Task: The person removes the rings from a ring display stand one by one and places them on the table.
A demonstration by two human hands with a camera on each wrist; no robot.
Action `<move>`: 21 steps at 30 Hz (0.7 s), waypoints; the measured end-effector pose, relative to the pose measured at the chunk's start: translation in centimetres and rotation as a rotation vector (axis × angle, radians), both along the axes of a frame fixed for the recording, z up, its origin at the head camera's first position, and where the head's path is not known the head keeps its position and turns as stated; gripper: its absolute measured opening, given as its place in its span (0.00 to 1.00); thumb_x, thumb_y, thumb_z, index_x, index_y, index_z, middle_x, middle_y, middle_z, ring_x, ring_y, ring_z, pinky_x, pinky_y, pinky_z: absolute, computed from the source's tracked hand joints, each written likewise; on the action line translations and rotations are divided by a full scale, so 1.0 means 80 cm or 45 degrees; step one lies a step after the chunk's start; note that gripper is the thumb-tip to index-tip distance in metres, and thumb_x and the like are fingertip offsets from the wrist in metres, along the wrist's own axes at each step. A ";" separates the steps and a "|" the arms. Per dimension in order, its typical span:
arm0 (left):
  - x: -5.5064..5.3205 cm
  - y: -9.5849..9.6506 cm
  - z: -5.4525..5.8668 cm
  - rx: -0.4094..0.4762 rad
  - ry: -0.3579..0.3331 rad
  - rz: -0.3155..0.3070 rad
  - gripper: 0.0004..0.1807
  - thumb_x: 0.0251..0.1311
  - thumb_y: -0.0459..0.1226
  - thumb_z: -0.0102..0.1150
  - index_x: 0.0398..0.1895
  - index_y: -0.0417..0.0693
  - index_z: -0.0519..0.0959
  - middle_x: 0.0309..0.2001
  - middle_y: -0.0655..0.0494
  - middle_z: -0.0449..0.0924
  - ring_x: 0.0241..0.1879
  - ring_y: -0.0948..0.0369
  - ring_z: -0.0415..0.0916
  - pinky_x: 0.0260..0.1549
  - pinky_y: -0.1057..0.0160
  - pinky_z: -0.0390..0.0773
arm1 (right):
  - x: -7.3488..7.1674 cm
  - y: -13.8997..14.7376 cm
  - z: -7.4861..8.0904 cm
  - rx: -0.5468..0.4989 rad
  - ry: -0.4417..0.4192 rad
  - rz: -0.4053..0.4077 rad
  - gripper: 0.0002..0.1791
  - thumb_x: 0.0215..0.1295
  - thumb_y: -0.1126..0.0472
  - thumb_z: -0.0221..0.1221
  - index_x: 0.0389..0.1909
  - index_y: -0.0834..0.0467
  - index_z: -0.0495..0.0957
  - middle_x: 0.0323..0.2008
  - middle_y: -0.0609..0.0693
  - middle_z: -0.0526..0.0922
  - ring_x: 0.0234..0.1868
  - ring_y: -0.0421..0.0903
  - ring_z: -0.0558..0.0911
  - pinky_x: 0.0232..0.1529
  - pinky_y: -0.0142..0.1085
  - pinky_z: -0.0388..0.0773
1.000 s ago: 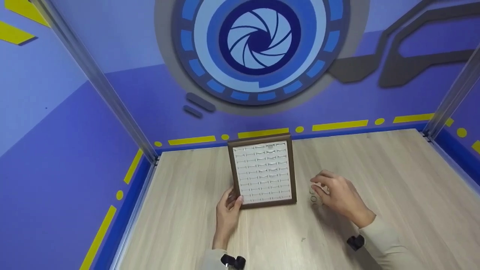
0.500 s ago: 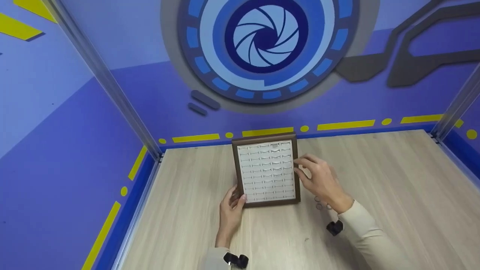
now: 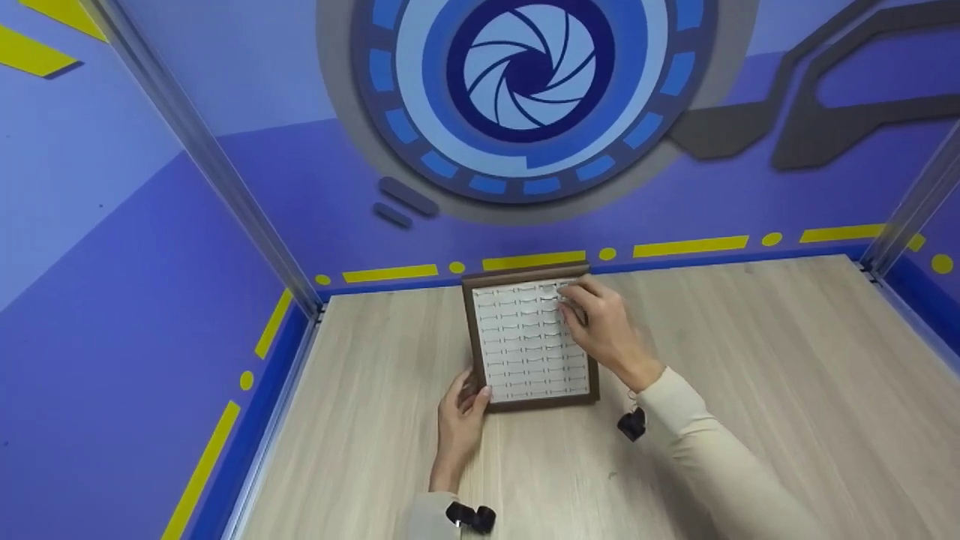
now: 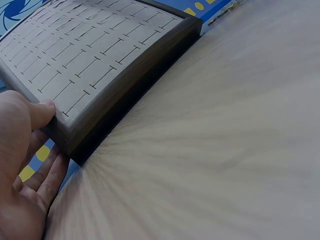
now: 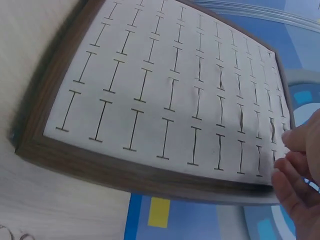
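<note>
A brown-framed ring display tray (image 3: 540, 405) with a white slotted insert stands tilted back on the table. My left hand (image 3: 459, 431) grips its lower left corner; in the left wrist view the thumb (image 4: 42, 114) lies on the front and the fingers reach behind. At the upper right slots my right hand (image 3: 604, 326) pinches what appears to be a small ring, mostly hidden by the fingertips. One ring (image 3: 550, 288) sits in a top-row slot beside those fingers. In the right wrist view, thumb and fingers meet close to the insert's far edge.
Loose rings (image 5: 27, 235) lie on the table right of the tray, largely covered by the right forearm in the head view. The patterned blue wall (image 3: 420, 247) rises close behind the tray. Metal posts (image 3: 255, 202) mark the enclosure's corners.
My right hand has moved from beside the loose rings, left and up past the tray's right edge, to its upper right slots. The left hand keeps its grip on the tray.
</note>
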State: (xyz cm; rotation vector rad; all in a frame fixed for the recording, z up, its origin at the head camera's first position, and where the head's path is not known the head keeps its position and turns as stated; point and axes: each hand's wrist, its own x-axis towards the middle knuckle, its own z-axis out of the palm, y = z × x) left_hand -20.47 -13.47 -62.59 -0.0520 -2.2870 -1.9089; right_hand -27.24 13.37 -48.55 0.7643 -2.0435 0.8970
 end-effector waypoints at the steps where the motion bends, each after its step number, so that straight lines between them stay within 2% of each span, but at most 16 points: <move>1: 0.000 0.000 0.001 0.000 0.002 -0.002 0.29 0.76 0.38 0.64 0.76 0.45 0.72 0.67 0.44 0.80 0.67 0.49 0.78 0.69 0.57 0.81 | -0.003 -0.003 0.001 -0.019 0.022 0.001 0.11 0.58 0.79 0.71 0.41 0.68 0.87 0.37 0.58 0.85 0.31 0.48 0.82 0.29 0.37 0.82; 5: -0.002 0.000 0.001 0.007 0.006 -0.007 0.28 0.75 0.36 0.64 0.76 0.44 0.72 0.65 0.44 0.81 0.66 0.49 0.80 0.67 0.60 0.82 | -0.012 -0.013 0.005 -0.065 0.063 -0.003 0.11 0.56 0.80 0.71 0.40 0.69 0.87 0.36 0.58 0.84 0.32 0.49 0.84 0.30 0.37 0.85; 13: -0.004 0.000 0.003 0.012 0.053 -0.028 0.29 0.76 0.34 0.63 0.77 0.41 0.70 0.68 0.42 0.80 0.68 0.47 0.78 0.68 0.57 0.81 | -0.019 -0.022 0.013 -0.014 0.013 -0.033 0.07 0.60 0.79 0.70 0.38 0.69 0.87 0.35 0.59 0.83 0.34 0.52 0.86 0.35 0.39 0.90; 21: -0.002 0.000 0.001 0.013 0.020 -0.025 0.29 0.75 0.33 0.63 0.77 0.44 0.71 0.68 0.44 0.80 0.66 0.50 0.80 0.67 0.61 0.82 | -0.021 -0.027 0.010 -0.005 0.035 -0.044 0.05 0.63 0.80 0.67 0.37 0.70 0.88 0.35 0.59 0.81 0.34 0.53 0.85 0.34 0.42 0.89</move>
